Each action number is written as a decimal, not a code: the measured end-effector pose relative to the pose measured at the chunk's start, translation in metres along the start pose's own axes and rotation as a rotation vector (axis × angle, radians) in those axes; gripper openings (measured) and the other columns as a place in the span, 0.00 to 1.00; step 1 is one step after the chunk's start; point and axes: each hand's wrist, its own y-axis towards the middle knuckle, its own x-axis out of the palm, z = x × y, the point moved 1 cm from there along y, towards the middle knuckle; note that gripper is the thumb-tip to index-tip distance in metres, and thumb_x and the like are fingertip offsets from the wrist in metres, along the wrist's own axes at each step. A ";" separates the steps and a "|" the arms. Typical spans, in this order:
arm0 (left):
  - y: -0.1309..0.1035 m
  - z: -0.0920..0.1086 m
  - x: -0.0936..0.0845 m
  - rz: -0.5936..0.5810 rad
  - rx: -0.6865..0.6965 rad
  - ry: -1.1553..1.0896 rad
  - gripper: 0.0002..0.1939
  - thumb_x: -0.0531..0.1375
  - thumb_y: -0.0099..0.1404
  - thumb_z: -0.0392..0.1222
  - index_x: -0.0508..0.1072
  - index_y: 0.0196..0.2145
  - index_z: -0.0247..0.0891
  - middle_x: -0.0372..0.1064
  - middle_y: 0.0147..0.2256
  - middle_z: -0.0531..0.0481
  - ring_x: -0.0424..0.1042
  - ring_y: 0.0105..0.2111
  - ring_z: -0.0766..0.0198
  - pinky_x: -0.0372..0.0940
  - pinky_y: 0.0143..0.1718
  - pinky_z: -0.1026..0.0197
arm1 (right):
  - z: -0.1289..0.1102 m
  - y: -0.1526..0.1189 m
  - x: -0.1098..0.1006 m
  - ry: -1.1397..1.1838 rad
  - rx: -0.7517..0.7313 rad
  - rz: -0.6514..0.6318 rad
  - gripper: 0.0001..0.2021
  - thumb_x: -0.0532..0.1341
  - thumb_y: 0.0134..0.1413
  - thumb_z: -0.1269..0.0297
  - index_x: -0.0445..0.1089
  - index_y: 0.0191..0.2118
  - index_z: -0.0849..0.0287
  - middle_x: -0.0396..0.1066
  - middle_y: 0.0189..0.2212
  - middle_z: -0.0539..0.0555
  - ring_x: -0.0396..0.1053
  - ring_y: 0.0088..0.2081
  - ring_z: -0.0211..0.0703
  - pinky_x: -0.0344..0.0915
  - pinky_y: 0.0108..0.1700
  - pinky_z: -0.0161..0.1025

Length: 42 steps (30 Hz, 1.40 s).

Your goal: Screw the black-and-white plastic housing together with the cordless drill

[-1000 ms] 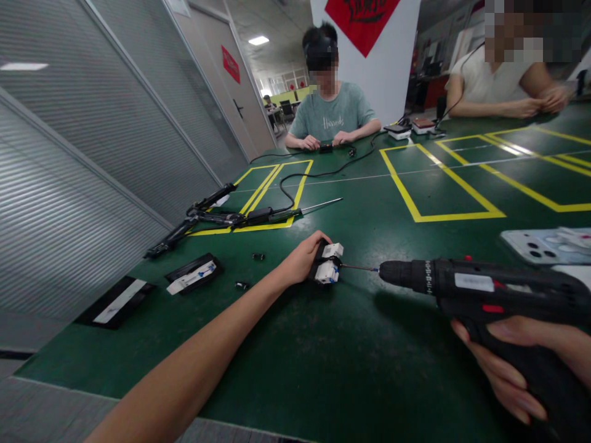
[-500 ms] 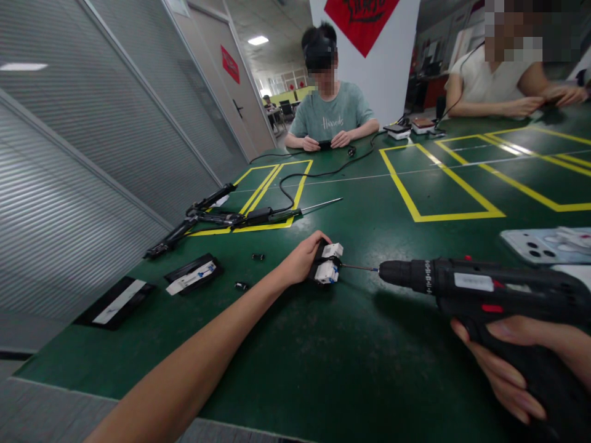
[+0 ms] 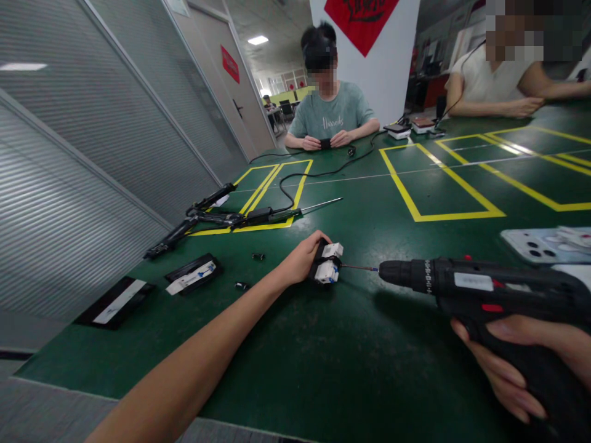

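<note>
My left hand [image 3: 305, 258] grips a small black-and-white block-shaped device [image 3: 329, 263] from its left side, close to the green tabletop. A dark cable or strip runs across the white part. In my right hand [image 3: 512, 363] is a black cordless drill [image 3: 462, 284] with red accents, lying level and pointing left. Its long thin bit [image 3: 359, 267] reaches to the right face of the device. The tip is too small to make out. My right fingers wrap round the drill's handle; a trigger finger is partly hidden.
Two black pieces with white strips [image 3: 196, 275] [image 3: 120, 303] lie at left, near small dark parts [image 3: 258, 256]. Behind them are a black jointed frame [image 3: 196, 216] and a screwdriver [image 3: 318, 207]. A phone [image 3: 530, 246] lies at right. Two people sit across the table.
My hands, the device and the drill hold almost still. Across the table, the person at right has moved an arm outward; the other person's small black object has tilted.
</note>
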 end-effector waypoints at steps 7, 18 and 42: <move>0.000 -0.001 0.000 -0.003 0.016 0.021 0.14 0.46 0.69 0.46 0.66 0.40 0.35 0.68 0.35 0.48 0.66 0.34 0.64 0.62 0.37 0.62 | -0.001 -0.001 0.001 0.169 0.056 -0.003 0.15 0.54 0.58 0.57 0.73 0.39 0.61 0.66 0.19 0.53 0.64 0.17 0.41 0.65 0.22 0.40; 0.000 0.001 0.000 -0.012 0.007 0.007 0.13 0.46 0.69 0.46 0.66 0.39 0.35 0.68 0.34 0.48 0.66 0.34 0.64 0.62 0.36 0.62 | -0.001 0.001 0.001 0.174 0.050 -0.023 0.16 0.52 0.59 0.58 0.73 0.40 0.62 0.66 0.20 0.54 0.64 0.17 0.42 0.65 0.22 0.41; 0.000 -0.004 -0.003 -0.007 -0.002 0.019 0.13 0.47 0.69 0.45 0.66 0.39 0.36 0.67 0.33 0.49 0.66 0.33 0.64 0.61 0.36 0.62 | -0.002 -0.001 0.004 0.171 0.031 -0.041 0.15 0.53 0.59 0.59 0.72 0.40 0.63 0.66 0.20 0.54 0.64 0.17 0.41 0.66 0.23 0.40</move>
